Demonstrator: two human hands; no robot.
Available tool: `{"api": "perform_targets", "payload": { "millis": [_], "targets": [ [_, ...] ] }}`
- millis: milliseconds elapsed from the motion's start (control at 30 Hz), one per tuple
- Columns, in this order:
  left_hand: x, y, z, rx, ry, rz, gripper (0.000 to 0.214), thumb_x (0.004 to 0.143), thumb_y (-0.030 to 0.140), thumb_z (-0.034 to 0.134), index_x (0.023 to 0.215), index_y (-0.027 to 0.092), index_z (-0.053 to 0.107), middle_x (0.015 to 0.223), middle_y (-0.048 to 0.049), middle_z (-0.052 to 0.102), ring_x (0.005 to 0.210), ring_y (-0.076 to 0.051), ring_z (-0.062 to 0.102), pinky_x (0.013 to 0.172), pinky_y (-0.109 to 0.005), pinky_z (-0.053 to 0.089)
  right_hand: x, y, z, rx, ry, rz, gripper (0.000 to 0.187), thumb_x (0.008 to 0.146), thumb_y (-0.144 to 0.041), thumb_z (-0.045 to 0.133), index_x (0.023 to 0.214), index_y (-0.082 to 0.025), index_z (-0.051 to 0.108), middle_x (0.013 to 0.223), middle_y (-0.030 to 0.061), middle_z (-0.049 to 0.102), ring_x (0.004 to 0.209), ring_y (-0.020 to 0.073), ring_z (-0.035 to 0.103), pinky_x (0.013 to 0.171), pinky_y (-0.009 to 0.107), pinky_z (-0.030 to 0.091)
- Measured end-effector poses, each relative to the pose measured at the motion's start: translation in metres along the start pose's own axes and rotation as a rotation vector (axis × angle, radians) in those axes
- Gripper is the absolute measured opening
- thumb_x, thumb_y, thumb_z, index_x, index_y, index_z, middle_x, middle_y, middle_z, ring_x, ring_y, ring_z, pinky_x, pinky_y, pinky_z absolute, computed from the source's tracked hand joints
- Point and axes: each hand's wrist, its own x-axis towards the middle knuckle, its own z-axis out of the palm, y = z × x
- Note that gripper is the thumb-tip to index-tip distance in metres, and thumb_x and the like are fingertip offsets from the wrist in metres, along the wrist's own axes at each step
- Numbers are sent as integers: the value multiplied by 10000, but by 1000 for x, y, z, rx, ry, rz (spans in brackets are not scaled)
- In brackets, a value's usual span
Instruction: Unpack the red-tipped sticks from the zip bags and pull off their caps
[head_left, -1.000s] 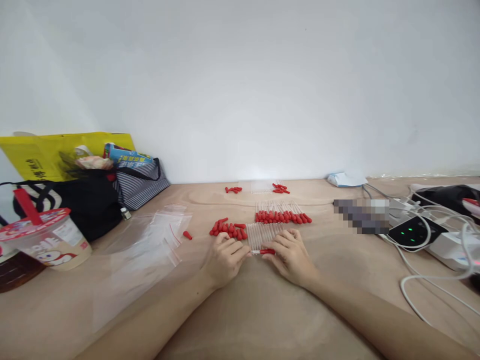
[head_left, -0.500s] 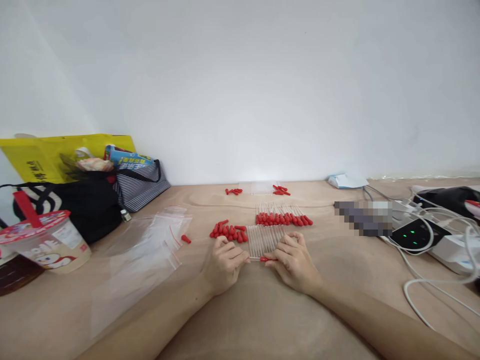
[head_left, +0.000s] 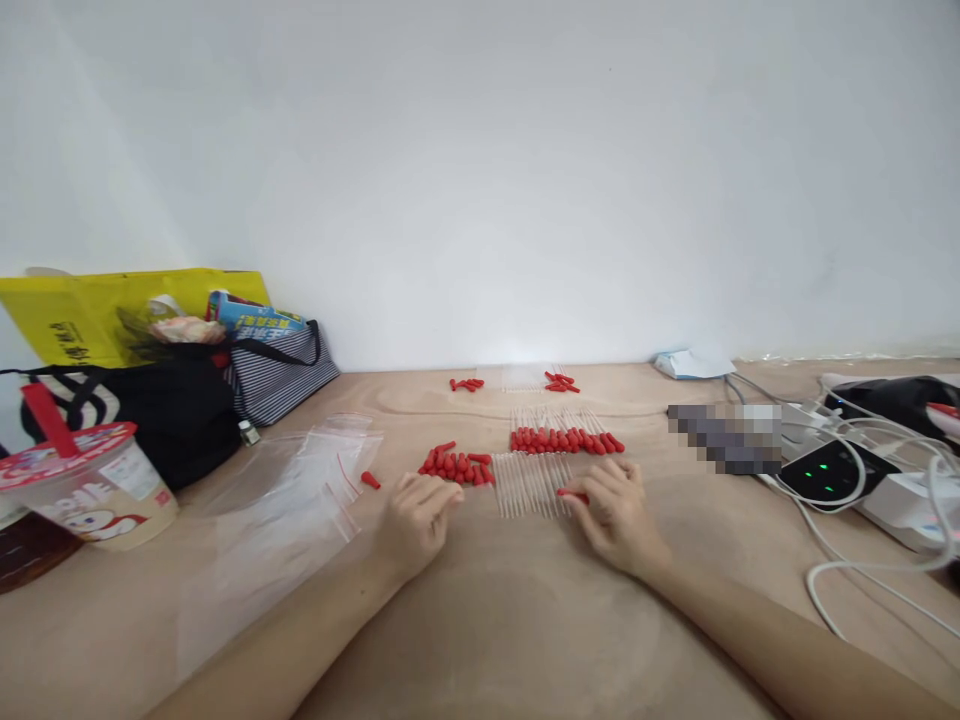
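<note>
Red bulb (head_left: 568, 494), held between right fingers (head_left: 598, 486)

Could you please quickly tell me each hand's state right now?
Left hand: fingers curled; whether it holds anything cannot be told.
Right hand: closed on a red bulb.

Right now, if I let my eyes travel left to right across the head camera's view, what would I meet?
Drink cup with a red straw → striped bag → lone red piece → left hand → near row of clear rods → right hand → black panel with green lights.
</note>
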Motion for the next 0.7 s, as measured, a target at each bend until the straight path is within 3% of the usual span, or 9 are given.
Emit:
{"api": "perform_targets", "payload": {
  "millis": [167, 333, 500, 700],
  "targets": [
    [0, -37, -3, 36, 77, -411, 283, 849, 214, 334, 980, 145, 575, 823, -63, 576, 784, -172, 556, 723, -291, 446, 4, 24, 6, 193, 64, 215, 215, 829, -315, 417, 842, -187, 590, 799, 79, 582, 739, 180, 534, 651, 313, 421],
    [-1, -67, 9, 63, -53, -737, 378, 766, 111, 351, 1085, 117, 554, 892, -84, 550, 875, -191, 554, 827, -333, 442, 6, 34, 13, 147, 62, 450, 206, 763, -269, 436, 853, -160, 586, 796, 72, 587, 601, 145, 527, 592, 302, 440],
    [-2, -74, 20, 32, -104, -789, 398, 715, 58, 377, 1052, 96, 586, 872, -91, 582, 912, -204, 558, 855, -332, 434, 7, 34, 11, 163, 30, 601, 117, 708, -283, 464, 732, -180, 513, 662, 18, 573, 530, 127, 517, 508, 257, 407],
    [1, -65, 14, 14, -41, -778, 430, 733, 55, 349, 1119, 112, 529, 1015, -103, 565, 987, -202, 525, 901, -349, 401, 9, 33, 12, 171, 19, 595, 120, 706, -303, 471, 656, -194, 473, 595, 2, 549, 510, 126, 502, 496, 251, 385]
  ]
}}
